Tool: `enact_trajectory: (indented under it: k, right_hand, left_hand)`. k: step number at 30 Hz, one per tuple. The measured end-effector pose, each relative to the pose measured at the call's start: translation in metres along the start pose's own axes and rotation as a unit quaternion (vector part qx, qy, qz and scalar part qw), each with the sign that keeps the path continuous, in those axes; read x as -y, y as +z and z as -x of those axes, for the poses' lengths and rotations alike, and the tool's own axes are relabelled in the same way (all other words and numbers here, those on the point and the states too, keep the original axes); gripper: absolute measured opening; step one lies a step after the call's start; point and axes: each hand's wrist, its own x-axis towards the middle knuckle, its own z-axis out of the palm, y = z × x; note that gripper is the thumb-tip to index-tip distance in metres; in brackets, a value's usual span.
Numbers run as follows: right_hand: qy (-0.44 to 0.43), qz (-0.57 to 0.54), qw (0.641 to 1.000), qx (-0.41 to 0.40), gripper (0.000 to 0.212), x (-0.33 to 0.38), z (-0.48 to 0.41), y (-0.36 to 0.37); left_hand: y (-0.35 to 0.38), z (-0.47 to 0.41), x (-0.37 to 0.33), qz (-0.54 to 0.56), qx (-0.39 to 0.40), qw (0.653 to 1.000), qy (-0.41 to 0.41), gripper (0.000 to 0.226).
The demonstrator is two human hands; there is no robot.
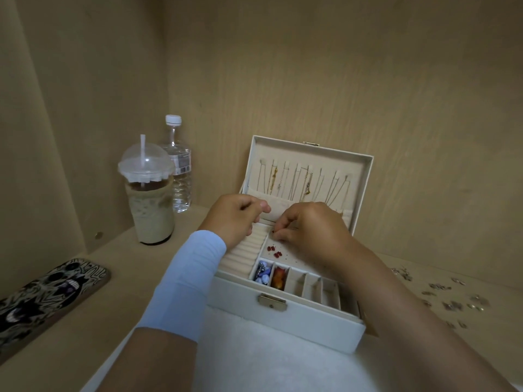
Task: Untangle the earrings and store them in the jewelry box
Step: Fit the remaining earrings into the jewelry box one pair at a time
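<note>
The right hand (pixel 308 230) pinches a tiny red stud (pixel 273 231) in curled fingers over the open jewelry box (pixel 283 323), just above red earrings (pixel 274 248) lying in its flat compartment. The left hand (pixel 233 217) curls beside it; whether it holds anything cannot be told.

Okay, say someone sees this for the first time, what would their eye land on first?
The open white jewelry box in the middle draws the eye first, chains hanging in its raised lid. Over it the right hand seems to pinch a small red stud, near red earrings lying on the pad, with the left hand curled beside it. At left are an iced coffee and a phone in a bold patterned case.
</note>
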Motion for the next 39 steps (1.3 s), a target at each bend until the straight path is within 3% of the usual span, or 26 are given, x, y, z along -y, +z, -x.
enact_trajectory:
  k: [3,7,17,23,27,30,34,39]
  right_hand:
    - [-0.025,0.055,0.998,0.006,0.007,0.000,-0.005,0.003]
    - [-0.044,0.080,0.996,-0.001,0.009,0.000,-0.007,0.004]
    - [-0.060,0.074,0.995,0.036,0.011,-0.004,-0.002,0.000]
    - [-0.039,0.014,0.996,0.083,0.014,-0.008,-0.004,-0.004]
    - [-0.037,-0.129,0.991,-0.008,0.010,-0.010,-0.004,-0.012]
    - [-0.036,-0.230,0.971,-0.046,0.021,-0.006,0.003,-0.016]
    - [-0.016,-0.264,0.959,-0.105,0.018,-0.005,0.007,-0.013]
    - [-0.009,-0.324,0.940,-0.109,0.018,-0.007,0.007,-0.013]
  left_hand:
    - [-0.001,0.000,-0.001,-0.007,0.026,0.999,-0.017,0.025]
    - [-0.007,0.000,-0.004,0.008,-0.005,1.000,0.005,0.028]
    - [-0.003,0.001,-0.001,0.029,-0.004,1.000,0.004,0.006]
    - [0.000,0.004,-0.002,0.009,-0.003,1.000,0.023,0.005]
    - [0.005,0.007,-0.007,0.030,0.001,1.000,0.002,0.005]
    - [0.008,0.009,-0.012,0.039,-0.001,0.999,-0.008,0.006]
    - [0.011,0.013,-0.016,0.056,-0.001,0.998,-0.013,0.008]
    - [0.011,0.014,-0.016,0.094,0.003,0.995,-0.035,0.007]
